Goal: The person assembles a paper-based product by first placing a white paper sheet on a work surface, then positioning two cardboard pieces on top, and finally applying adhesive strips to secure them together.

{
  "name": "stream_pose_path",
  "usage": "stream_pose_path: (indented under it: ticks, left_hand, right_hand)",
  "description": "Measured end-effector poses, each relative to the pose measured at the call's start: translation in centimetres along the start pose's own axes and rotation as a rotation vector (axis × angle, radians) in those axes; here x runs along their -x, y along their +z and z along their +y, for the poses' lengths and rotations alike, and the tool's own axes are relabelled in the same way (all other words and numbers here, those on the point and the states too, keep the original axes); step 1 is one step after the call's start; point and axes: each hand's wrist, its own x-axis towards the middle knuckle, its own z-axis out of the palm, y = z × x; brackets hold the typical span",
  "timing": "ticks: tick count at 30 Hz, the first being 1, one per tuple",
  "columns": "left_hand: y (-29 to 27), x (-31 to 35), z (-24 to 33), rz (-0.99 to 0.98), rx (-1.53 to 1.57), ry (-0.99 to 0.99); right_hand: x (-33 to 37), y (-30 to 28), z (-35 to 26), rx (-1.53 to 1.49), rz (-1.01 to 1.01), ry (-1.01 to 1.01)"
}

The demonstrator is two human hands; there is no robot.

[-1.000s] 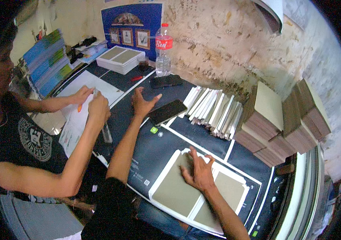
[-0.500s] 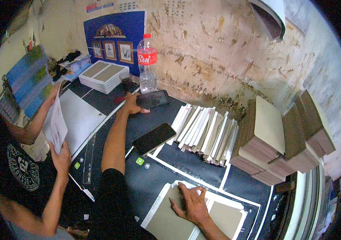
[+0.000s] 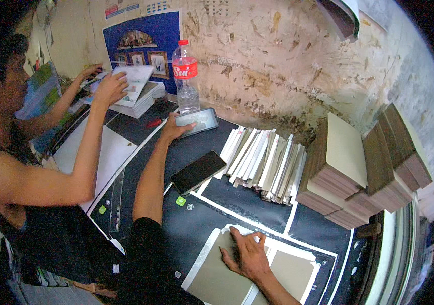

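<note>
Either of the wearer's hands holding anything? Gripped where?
Left hand: the lit phone, by its left end, thumb over the screen. Right hand: nothing visibly held; it's over the grey-panelled cover.

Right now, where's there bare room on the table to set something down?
Bare: dark table between black phone and grey panels; also between strips and grey panels. Crowded: right end, board stacks; far side, lit phone in left hand, bottle, cup.
</note>
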Motion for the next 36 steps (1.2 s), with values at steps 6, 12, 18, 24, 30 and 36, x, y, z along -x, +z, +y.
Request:
stream_pose_path:
  ticks: [6,12,18,24,30,36]
  left_hand:
    - [1.2,-1.1,-1.7,0.203,-0.114,0.070]
    - [0.4,-0.7,-1.4,0.224,-0.073,0.088]
    - [0.7,-0.3,-0.4,0.202,-0.100,0.013]
    - [-0.4,-0.6,-1.0,0.221,-0.188,0.006]
    - [-0.6,-0.2,-0.5,0.092,-0.237,0.054]
    - [-1.2,0.7,0.4,-0.006,-0.375,0.021]
  right_hand:
    - [1.0,0.7,0.4,0.009,-0.089,0.058]
    - [0.3,0.3,0.0,-0.061,0.021,-0.006]
    - [0.8,0.3,0.2,-0.012,-0.054,0.044]
    - [0.3,0.5,0.2,-0.011,0.006,-0.015]
    - [0.5,0.4,0.4,-0.011,-0.014,-0.010]
    - [0.7,0.6,0.4,-0.010,0.006,-0.022]
